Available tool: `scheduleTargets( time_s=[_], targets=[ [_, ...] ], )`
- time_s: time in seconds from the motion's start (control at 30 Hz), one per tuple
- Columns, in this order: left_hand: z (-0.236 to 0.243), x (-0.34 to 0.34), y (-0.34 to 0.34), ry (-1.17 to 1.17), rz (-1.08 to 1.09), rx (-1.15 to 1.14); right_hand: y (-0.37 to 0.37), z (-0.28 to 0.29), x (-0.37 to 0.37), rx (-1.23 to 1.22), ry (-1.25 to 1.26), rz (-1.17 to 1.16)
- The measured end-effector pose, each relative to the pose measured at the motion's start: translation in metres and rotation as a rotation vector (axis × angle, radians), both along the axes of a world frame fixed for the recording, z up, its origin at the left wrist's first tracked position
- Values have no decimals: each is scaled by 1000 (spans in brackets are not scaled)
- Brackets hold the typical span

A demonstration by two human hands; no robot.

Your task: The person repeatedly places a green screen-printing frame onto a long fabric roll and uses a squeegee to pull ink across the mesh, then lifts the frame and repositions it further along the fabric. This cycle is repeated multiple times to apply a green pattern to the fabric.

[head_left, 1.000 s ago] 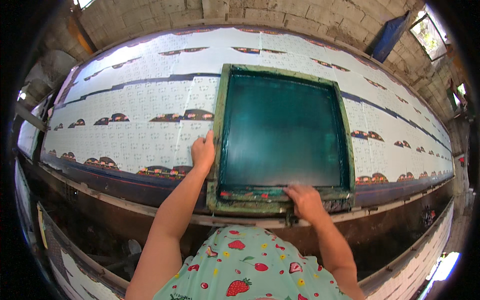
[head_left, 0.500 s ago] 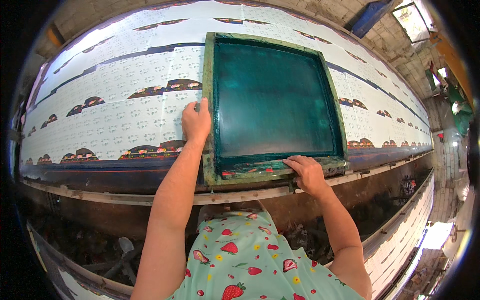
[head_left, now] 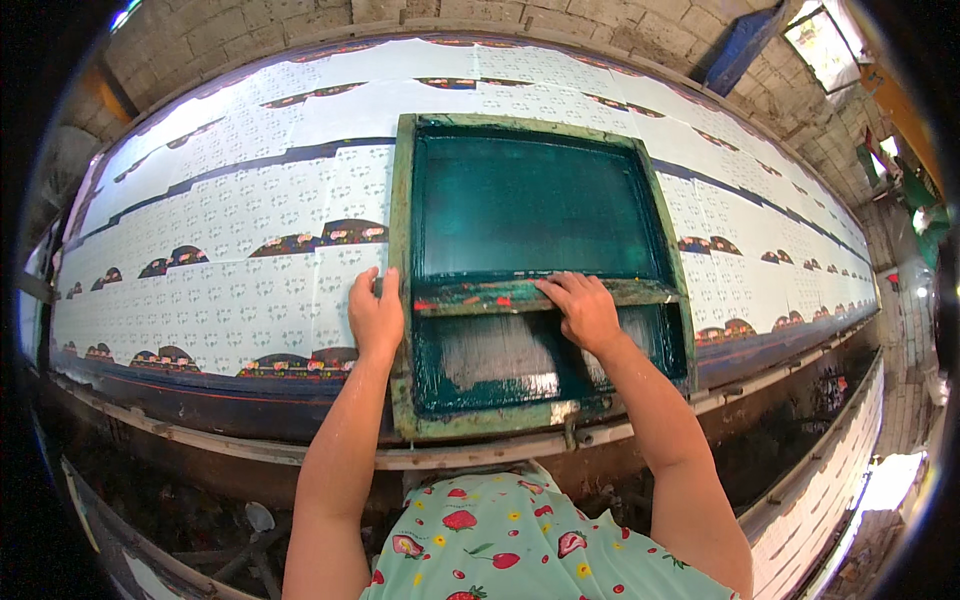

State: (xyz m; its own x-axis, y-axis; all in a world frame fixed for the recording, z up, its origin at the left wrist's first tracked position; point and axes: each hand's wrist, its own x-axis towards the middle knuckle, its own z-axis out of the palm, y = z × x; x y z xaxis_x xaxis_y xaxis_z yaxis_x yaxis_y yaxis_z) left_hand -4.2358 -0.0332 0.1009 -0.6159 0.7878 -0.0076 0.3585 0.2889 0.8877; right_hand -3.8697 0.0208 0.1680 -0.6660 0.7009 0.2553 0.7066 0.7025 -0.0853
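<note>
A screen printing frame (head_left: 408, 200) with green-stained wooden sides lies flat on the printed fabric. Across its dark green mesh (head_left: 530, 205) stands a wooden squeegee (head_left: 465, 297), spotted with red and green, about midway between the near and far sides. My right hand (head_left: 585, 310) grips the squeegee's top edge right of its middle, fingers over the far side. On the frame's left side, my left hand (head_left: 377, 312) holds the outer edge, thumb against the wood. Wet green ink shines on the mesh nearer me.
White fabric (head_left: 290, 215) with small motifs and dark floral scallops covers the long table. A pale rail (head_left: 250, 445) with small metal stops runs along its near edge. Another table (head_left: 820, 490) stands at lower right. A block wall (head_left: 600, 35) rises behind.
My right hand has pushed the squeegee away from me, from the frame's near side to the middle of the mesh. The whole scene sits lower in view; my left hand stays at the frame.
</note>
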Motion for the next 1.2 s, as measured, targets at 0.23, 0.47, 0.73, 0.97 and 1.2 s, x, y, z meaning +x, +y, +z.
scheduleTargets(
  time_s=[0.23, 0.47, 0.73, 0.97, 1.2],
  targets=[
    [7, 3, -3, -16, 113, -22, 154, -24, -24, 81, 40, -14],
    [6, 7, 0, 43, 237, 1, 292, -37, -39, 160, 65, -12],
    [7, 11, -3, 68, 285, -38, 344, -11, -50, 49, 68, -19],
    [-3, 7, -8, 80, 287, -11, 355, -18, -47, 10, 33, 5],
    [3, 9, 0, 112, 287, -22, 349, 12, -42, -173, -160, -22]
  ],
)
